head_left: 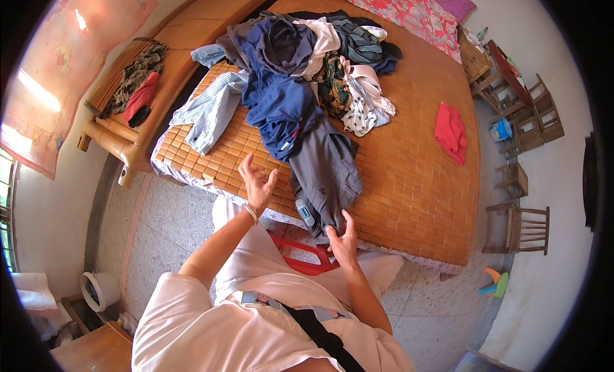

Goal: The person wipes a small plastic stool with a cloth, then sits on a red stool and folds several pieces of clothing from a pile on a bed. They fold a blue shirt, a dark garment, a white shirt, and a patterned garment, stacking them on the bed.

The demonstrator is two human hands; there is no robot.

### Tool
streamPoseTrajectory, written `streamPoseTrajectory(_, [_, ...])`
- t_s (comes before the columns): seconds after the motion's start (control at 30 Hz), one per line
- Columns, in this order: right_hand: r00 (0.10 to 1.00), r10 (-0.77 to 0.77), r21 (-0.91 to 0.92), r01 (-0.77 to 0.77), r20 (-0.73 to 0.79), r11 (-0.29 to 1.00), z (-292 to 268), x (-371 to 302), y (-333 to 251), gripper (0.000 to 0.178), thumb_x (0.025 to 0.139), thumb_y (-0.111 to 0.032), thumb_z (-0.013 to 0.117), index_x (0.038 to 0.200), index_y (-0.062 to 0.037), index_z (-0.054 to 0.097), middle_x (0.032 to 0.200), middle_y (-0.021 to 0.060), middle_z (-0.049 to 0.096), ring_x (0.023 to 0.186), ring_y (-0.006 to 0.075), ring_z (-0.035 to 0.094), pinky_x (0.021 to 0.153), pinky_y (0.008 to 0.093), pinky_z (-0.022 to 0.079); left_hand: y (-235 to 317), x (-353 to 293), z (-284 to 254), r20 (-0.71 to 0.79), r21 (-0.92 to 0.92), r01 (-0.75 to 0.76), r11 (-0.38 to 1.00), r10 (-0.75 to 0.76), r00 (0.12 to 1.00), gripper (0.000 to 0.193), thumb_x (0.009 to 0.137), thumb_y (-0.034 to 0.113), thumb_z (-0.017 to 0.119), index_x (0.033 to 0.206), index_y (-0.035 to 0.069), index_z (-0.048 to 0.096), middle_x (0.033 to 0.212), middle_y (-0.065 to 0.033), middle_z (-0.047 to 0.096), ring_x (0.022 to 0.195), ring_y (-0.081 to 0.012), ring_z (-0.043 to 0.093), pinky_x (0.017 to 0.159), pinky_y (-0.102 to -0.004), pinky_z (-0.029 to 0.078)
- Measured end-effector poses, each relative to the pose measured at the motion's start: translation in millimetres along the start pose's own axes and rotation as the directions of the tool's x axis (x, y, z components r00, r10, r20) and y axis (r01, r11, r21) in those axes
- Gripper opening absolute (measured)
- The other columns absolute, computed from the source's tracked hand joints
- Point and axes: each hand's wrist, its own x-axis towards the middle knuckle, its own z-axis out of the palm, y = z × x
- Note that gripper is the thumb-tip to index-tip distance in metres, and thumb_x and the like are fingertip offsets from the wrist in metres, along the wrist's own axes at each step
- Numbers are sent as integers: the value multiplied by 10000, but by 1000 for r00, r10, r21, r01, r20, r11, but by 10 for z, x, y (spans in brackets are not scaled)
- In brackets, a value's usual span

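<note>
While holding left hand half open and empty, right hand touching the end of grey trousers sprawled on the mat by a blue garment, can't tell if gripping

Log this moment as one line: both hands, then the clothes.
left hand: open, empty, near blue garment | right hand: at near end of dark grey garment | red cloth: on mat, apart from clothes heap
</note>
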Motion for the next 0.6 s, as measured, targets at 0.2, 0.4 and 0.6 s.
streamPoseTrajectory(0.2, [908, -403, -641, 377, 114, 668, 168, 350, 142, 900, 743, -237, 691, 1441, -65, 149, 1075, 287, 560, 874, 459, 581, 809, 508, 468, 252, 853, 238, 196, 391, -286, 875, 224, 955, 779, 724, 232, 781, 1371, 121, 362, 1275, -197, 423, 1017, -273, 557, 746, -325, 507])
streamPoseTrajectory(0.4, [962, 175, -371, -87, 209, 924, 441, 662, -408, 729, 753, -106, 551, 1406, -44, 231, 927, 201, 596, 595, 231, 623, 328, 320, 451, 778, 1427, 377, 214, -450, 197, 871, -109, 971, 236, 846, 223, 645, 919, -1, 648, 744, 6, 614, 637, -75, 534, 571, -243, 439])
streamPoseTrajectory(0.6, [610, -261, 401, -102, 748, 911, 1817, 722, -848, 183, 881, -184, 593, 937, -22, 527, 674, 35, 571, 405, 106, 503, 379, 248, 444, 2158, 1071, 542, 382, -601, 109, 792, 165, 909, 115, 899, 140, 604, 915, 29, 630, 737, 48, 590, 624, -24, 484, 534, -199, 419])
